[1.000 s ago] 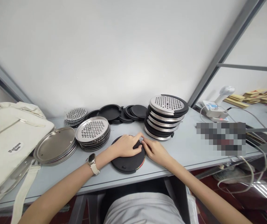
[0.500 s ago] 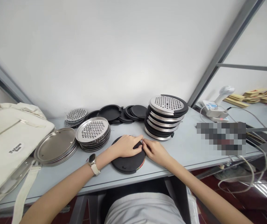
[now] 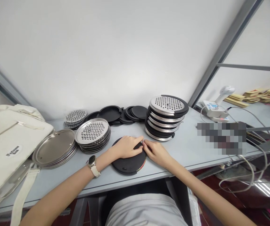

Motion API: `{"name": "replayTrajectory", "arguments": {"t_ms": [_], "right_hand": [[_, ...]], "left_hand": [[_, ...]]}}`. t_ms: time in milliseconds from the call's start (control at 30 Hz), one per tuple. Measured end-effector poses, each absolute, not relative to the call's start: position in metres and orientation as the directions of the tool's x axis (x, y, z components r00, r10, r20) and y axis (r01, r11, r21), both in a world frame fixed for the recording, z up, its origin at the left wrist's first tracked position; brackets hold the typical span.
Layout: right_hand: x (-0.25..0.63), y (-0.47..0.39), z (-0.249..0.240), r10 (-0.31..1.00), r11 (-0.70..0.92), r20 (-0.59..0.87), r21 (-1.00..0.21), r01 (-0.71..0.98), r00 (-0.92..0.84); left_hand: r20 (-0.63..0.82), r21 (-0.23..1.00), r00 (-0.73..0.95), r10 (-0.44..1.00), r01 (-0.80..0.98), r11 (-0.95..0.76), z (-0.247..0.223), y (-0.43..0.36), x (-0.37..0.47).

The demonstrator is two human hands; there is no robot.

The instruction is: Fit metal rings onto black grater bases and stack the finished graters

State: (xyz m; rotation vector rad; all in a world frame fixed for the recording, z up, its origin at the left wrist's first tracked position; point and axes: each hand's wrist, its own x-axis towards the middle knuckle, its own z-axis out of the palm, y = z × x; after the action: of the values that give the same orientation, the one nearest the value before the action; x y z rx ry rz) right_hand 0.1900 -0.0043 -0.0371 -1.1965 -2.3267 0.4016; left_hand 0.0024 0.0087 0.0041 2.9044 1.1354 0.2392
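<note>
A round black disc [image 3: 127,164] with a red and yellow strip along its right edge lies near the table's front edge. My left hand [image 3: 129,147] rests over its upper part, thumb and fingers closed at the disc's upper right edge. There my right hand [image 3: 155,151] meets it with pinched fingertips, around a small greyish piece too small to make out. Left of the disc stand a stack of metal grater plates [image 3: 92,131] and a stack of plain metal plates [image 3: 56,147]. Behind to the right rises a stack of perforated metal discs with black rims [image 3: 166,105].
Black round lids [image 3: 110,113] and small grater discs [image 3: 75,116] lie along the wall. A cream bag [image 3: 14,141] covers the table's left end. At right are a white scanner [image 3: 225,91], cables, a pixelated patch and yellow packets [image 3: 257,94].
The view has shifted slightly. Both hands stay at the disc's upper right edge, with hardly any change in the fingers.
</note>
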Motion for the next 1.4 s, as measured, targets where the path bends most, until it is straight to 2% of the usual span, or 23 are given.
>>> {"name": "replayTrajectory", "arguments": {"t_ms": [467, 900, 1400], "right_hand": [[0.1891, -0.0062, -0.0326, 0.823, 0.567, 0.285, -0.466, 0.679, -0.491], [0.1893, -0.0052, -0.0332, 0.828, 0.561, 0.282, -0.446, 0.697, -0.485], [0.1892, -0.0064, -0.0318, 0.826, 0.562, 0.288, -0.480, 0.673, -0.485]], "left_hand": [[0.131, 0.119, 0.682, 0.720, 0.710, -0.694, 0.0028, 0.0085, 0.0036], [0.136, 0.102, 0.671, 0.729, 0.722, -0.684, 0.0049, 0.0071, 0.0049], [0.112, 0.091, 0.677, 0.727, 0.722, -0.686, 0.0062, 0.0060, 0.0053]]}}
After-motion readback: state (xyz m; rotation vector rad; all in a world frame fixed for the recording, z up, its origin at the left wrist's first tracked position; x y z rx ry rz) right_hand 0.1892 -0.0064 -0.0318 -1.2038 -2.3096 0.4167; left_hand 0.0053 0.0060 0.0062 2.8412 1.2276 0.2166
